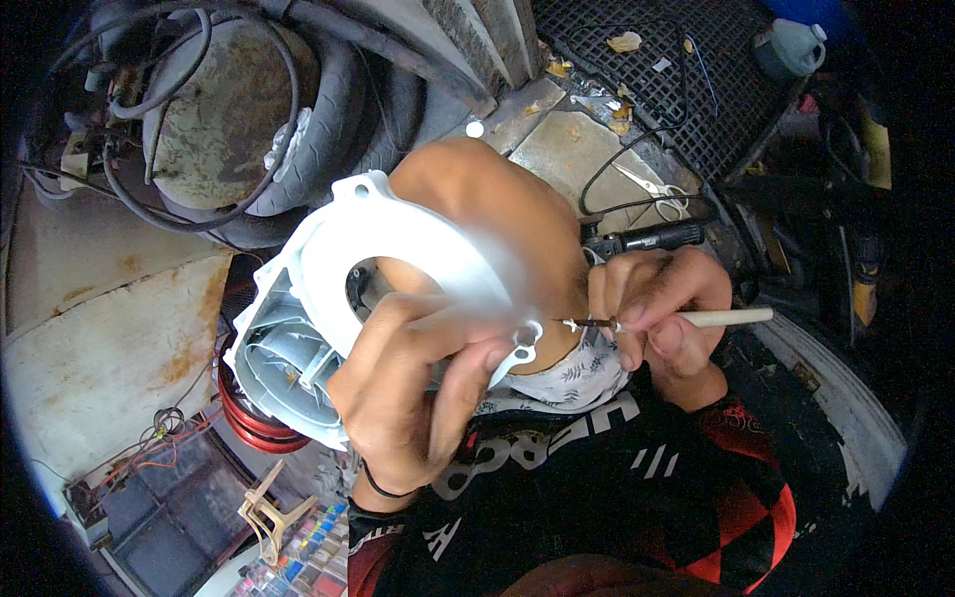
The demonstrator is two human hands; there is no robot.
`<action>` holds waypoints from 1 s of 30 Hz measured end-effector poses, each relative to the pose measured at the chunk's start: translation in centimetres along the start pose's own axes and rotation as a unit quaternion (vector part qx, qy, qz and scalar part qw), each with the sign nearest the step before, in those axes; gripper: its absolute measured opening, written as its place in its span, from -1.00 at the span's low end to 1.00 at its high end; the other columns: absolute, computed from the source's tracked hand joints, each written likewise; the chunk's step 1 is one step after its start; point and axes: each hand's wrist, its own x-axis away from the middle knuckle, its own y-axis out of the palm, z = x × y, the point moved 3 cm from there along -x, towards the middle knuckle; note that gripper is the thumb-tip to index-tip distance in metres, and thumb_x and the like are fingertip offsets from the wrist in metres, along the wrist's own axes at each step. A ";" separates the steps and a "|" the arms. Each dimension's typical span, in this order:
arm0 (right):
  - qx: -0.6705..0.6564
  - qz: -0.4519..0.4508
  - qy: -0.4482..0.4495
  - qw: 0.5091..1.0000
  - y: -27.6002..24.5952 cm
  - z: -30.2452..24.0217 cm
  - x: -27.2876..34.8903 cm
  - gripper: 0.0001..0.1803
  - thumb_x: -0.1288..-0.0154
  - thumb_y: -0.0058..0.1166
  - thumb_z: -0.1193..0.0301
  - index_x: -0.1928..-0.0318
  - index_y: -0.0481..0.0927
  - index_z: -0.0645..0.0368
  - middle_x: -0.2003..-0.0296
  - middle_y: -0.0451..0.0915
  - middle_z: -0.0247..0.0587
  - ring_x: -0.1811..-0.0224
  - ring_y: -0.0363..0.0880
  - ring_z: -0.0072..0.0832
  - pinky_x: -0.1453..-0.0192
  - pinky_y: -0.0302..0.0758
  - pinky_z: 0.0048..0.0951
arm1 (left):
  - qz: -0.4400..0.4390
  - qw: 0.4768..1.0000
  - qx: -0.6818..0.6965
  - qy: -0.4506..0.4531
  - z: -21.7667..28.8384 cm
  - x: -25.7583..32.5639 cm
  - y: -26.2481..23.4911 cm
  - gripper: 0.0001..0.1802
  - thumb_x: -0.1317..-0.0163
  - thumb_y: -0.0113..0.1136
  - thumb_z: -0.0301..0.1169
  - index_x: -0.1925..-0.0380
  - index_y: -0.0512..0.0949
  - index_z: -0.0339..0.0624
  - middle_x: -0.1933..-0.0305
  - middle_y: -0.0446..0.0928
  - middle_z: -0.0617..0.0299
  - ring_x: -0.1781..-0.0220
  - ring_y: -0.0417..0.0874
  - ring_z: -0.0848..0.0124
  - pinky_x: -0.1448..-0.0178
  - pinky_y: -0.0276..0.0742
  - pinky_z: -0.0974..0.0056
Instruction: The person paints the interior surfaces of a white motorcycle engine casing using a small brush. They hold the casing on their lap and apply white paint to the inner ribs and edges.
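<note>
Left hand pinches the white housing beside its lug while the right hand grasps a slim brush — steady lug, light strokes should serve best.

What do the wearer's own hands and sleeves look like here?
Both the left hand and right hand are gloveless. A thin black band circles the left wrist. The right sleeve is black with red patterning; the left cuff looks black.

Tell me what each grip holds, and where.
Left grip: the white casing, by its rim beside a holed lug. Right grip: the thin brush, by its pale handle, toward the tip.
</note>
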 end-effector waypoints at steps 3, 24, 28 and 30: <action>0.014 -0.003 -0.004 1.000 -0.2 0.0 0.1 -0.80 -0.36 0.16 0.40 0.22 0.57 0.33 0.61 0.55 -0.20 0.67 0.46 -0.50 0.53 0.39 -0.41 | 0.050 0.996 0.068 -0.002 -1.1 0.9 0.1 -0.81 -0.06 0.40 -0.62 0.30 0.62 -0.36 0.33 0.64 0.03 0.33 0.67 0.30 0.26 0.53 0.35; 0.134 0.011 -0.126 0.983 -1.5 -5.5 0.5 -0.82 -0.29 0.20 0.41 0.29 0.58 0.31 0.59 0.54 -0.18 0.66 0.37 -0.46 0.54 0.34 -0.38 | -0.001 0.963 -0.103 0.251 4.5 -1.4 4.5 -0.56 0.31 0.55 -0.49 0.26 0.76 -0.09 0.46 0.56 0.26 0.44 0.51 0.37 0.37 0.41 0.32; 0.103 0.085 -0.108 0.985 -2.5 -5.9 1.2 -0.77 -0.32 0.21 0.34 0.30 0.56 0.29 0.59 0.49 -0.22 0.63 0.34 -0.49 0.51 0.32 -0.41 | 0.041 0.957 -0.129 0.257 3.9 -1.6 4.1 -0.64 0.28 0.53 -0.56 0.35 0.72 -0.13 0.45 0.58 0.23 0.42 0.56 0.33 0.32 0.47 0.29; 0.135 0.081 -0.146 0.977 -3.0 -6.1 0.9 -0.78 -0.32 0.17 0.34 0.26 0.54 0.28 0.58 0.41 -0.27 0.58 0.29 -0.53 0.48 0.27 -0.44 | 0.052 0.955 -0.149 0.253 4.0 -2.2 3.3 -0.68 0.25 0.52 -0.61 0.40 0.67 -0.18 0.44 0.59 0.17 0.40 0.60 0.30 0.27 0.52 0.25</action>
